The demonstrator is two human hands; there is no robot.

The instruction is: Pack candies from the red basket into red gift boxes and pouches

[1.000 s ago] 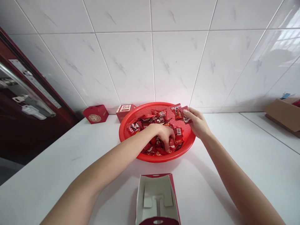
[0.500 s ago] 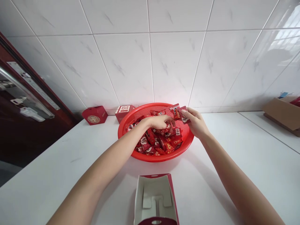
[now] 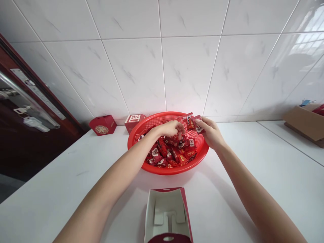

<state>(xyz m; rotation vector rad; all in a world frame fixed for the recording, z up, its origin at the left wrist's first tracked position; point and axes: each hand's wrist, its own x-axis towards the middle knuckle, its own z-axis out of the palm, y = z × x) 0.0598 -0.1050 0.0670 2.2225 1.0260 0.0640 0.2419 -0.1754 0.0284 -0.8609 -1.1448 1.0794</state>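
A red plastic basket [image 3: 167,171] with a perforated wall holds a heap of red-wrapped candies [image 3: 174,152]. Above the heap is my left hand [image 3: 172,128], its fingers bent inward and drawn together. Whatever lies between those fingertips, if anything, is hidden. At the basket's right rim my right hand [image 3: 211,131] pinches small wrapped candies [image 3: 194,123] between thumb and fingers, two wrappers showing. Nearer to me stands an open box [image 3: 167,206], pale inside and dark red outside, with no candies visible in it.
By the tiled wall stand a closed red box [image 3: 103,125] with a round gold emblem and another red box [image 3: 134,122] with a white label. A cardboard box [image 3: 303,123] is at the far right. A dark door [image 3: 27,135] with keys in its lock is at left.
My left hand has risen slightly from the heap, and its spread fingers have drawn together. My right hand stays almost in place with its candies.
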